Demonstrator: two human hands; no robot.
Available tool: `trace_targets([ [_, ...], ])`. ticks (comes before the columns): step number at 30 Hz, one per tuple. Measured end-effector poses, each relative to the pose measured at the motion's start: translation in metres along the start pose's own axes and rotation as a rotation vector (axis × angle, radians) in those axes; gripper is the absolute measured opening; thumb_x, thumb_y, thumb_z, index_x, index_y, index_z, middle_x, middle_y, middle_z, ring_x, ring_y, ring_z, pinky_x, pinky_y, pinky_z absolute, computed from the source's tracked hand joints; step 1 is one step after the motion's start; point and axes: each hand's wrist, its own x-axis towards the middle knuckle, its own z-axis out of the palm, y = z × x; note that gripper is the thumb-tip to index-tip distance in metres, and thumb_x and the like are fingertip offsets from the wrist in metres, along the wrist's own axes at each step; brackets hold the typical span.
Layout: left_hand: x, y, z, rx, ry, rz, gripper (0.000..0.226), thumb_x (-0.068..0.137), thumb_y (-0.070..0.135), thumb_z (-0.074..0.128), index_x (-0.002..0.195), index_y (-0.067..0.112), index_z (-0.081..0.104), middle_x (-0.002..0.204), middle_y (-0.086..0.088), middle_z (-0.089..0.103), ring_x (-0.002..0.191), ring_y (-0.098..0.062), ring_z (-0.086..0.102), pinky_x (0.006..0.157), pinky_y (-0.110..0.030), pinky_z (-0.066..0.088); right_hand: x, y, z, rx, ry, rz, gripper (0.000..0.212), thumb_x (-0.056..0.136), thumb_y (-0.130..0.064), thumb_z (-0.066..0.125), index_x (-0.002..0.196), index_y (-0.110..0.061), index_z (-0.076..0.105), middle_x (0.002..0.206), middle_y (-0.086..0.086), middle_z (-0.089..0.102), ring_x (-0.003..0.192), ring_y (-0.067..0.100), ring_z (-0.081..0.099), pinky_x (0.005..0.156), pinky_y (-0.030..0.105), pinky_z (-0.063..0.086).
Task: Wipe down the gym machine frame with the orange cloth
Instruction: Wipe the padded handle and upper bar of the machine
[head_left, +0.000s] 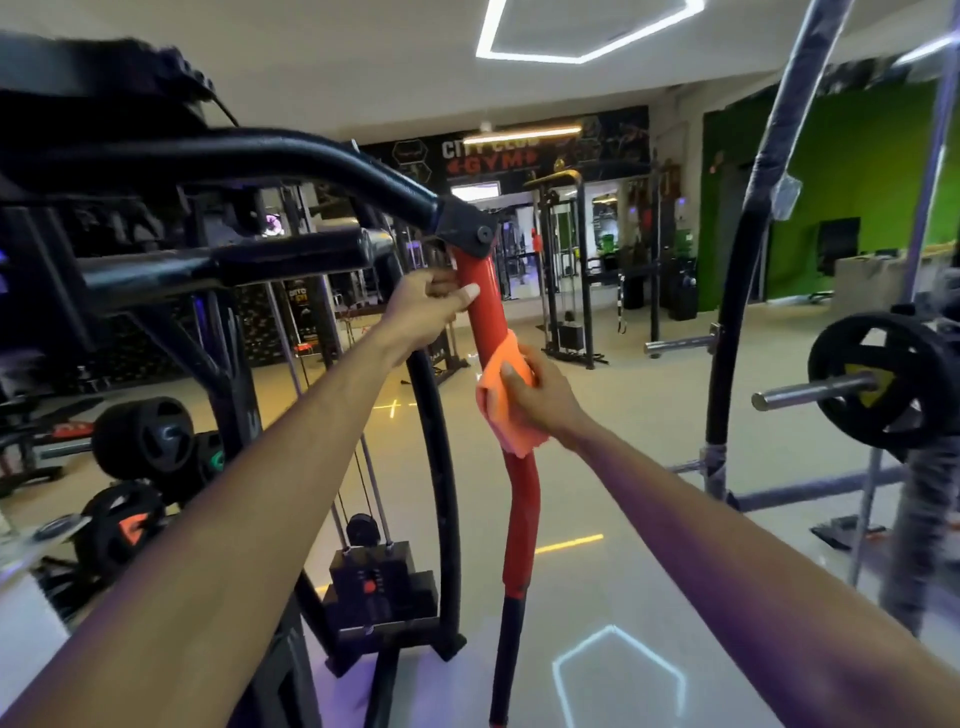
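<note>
A red bar (522, 514) hangs down from a black pivot bracket (467, 234) on the black gym machine frame (291, 156); its lower end has a black grip. My left hand (426, 306) grips the red bar just under the bracket, thumb across its front. My right hand (540, 387) holds the orange cloth (506, 410) wrapped around the bar's middle, fingers curled round it. Part of the bar is hidden under the cloth.
A curved black upright (441, 467) and a weight stack (371, 582) stand just left of the bar. Weight plates (143, 439) sit at the lower left. On the right are a wrapped rack post (727, 338) and a loaded barbell sleeve (878, 382). Glossy floor lies ahead.
</note>
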Motion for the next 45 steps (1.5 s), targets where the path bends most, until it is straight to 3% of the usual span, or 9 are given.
trace_targets([
  [4, 0.004, -0.019, 0.004, -0.04, -0.064, 0.044, 0.04, 0.097, 0.03, 0.083, 0.131, 0.014, 0.068, 0.117, 0.0, 0.077, 0.105, -0.013, 0.075, 0.089, -0.026, 0.063, 0.027, -0.015, 0.0, 0.032, 0.05, -0.05, 0.066, 0.105, -0.053, 0.06, 0.16, -0.019, 0.047, 0.144, 0.006, 0.063, 0.128, 0.025, 0.064, 0.112, 0.051, 0.053],
  [10, 0.002, -0.053, 0.01, -0.029, -0.174, 0.097, 0.044, 0.095, 0.029, 0.086, 0.133, 0.014, 0.07, 0.122, 0.002, 0.076, 0.109, -0.01, 0.074, 0.09, -0.026, 0.064, -0.055, 0.06, 0.04, 0.016, 0.093, 0.088, 0.064, 0.104, -0.051, 0.061, 0.16, -0.024, 0.047, 0.138, 0.002, 0.065, 0.122, 0.021, 0.066, 0.104, 0.048, 0.055],
  [16, -0.007, -0.081, 0.025, -0.09, -0.228, 0.079, 0.043, 0.093, 0.029, 0.087, 0.129, 0.01, 0.072, 0.12, -0.003, 0.078, 0.111, -0.017, 0.077, 0.087, -0.025, 0.065, -0.021, 0.026, 0.03, 0.052, 0.136, -0.037, 0.048, 0.112, -0.033, 0.064, 0.154, -0.014, 0.053, 0.129, 0.001, 0.067, 0.107, 0.0, 0.066, 0.094, 0.019, 0.053],
  [23, -0.014, -0.094, 0.024, -0.058, -0.263, 0.083, 0.046, 0.091, 0.029, 0.09, 0.129, 0.013, 0.071, 0.123, -0.004, 0.077, 0.112, -0.016, 0.077, 0.093, -0.031, 0.065, -0.103, 0.097, 0.067, -0.142, 0.154, 0.043, 0.069, 0.101, -0.046, 0.063, 0.159, -0.014, 0.044, 0.143, 0.007, 0.063, 0.125, 0.026, 0.064, 0.106, 0.052, 0.055],
  [29, -0.026, -0.095, 0.032, -0.077, -0.255, 0.07, 0.038, 0.094, 0.025, 0.087, 0.125, 0.011, 0.07, 0.116, -0.004, 0.076, 0.105, -0.014, 0.077, 0.082, -0.021, 0.064, -0.053, 0.074, 0.057, -0.188, 0.244, -0.103, 0.064, 0.107, -0.043, 0.067, 0.156, -0.008, 0.047, 0.137, 0.008, 0.063, 0.121, 0.023, 0.063, 0.1, 0.043, 0.055],
  [33, -0.027, -0.094, 0.03, -0.06, -0.267, 0.066, 0.04, 0.095, 0.027, 0.086, 0.128, 0.013, 0.069, 0.118, -0.002, 0.075, 0.108, -0.014, 0.077, 0.089, -0.026, 0.065, -0.113, 0.135, 0.085, -0.193, 0.181, 0.07, 0.075, 0.106, -0.055, 0.061, 0.165, -0.015, 0.035, 0.148, 0.008, 0.058, 0.13, 0.025, 0.063, 0.103, 0.04, 0.055],
  [38, -0.031, -0.096, 0.032, -0.084, -0.263, 0.058, 0.041, 0.097, 0.026, 0.083, 0.131, 0.01, 0.065, 0.12, -0.002, 0.074, 0.109, -0.014, 0.077, 0.093, -0.03, 0.065, -0.125, 0.146, 0.097, -0.083, 0.185, 0.168, 0.07, 0.103, -0.054, 0.063, 0.152, -0.008, 0.044, 0.136, 0.01, 0.058, 0.116, 0.03, 0.067, 0.078, 0.021, 0.049],
  [42, -0.035, -0.099, 0.037, -0.059, -0.288, 0.061, 0.039, 0.099, 0.022, 0.08, 0.133, 0.011, 0.064, 0.122, 0.0, 0.073, 0.108, -0.01, 0.076, 0.091, -0.026, 0.064, -0.09, 0.125, 0.09, -0.099, 0.214, 0.08, 0.073, 0.107, -0.049, 0.064, 0.162, -0.016, 0.031, 0.149, 0.008, 0.05, 0.126, 0.026, 0.062, 0.096, 0.036, 0.058],
  [45, -0.038, -0.109, 0.042, -0.05, -0.302, 0.058, 0.034, 0.101, 0.023, 0.079, 0.131, 0.015, 0.066, 0.121, 0.002, 0.075, 0.107, -0.009, 0.077, 0.091, -0.026, 0.064, -0.12, 0.151, 0.106, -0.067, 0.206, 0.161, 0.077, 0.106, -0.052, 0.061, 0.164, -0.014, 0.027, 0.144, 0.01, 0.056, 0.118, 0.026, 0.067, 0.087, 0.037, 0.058],
])
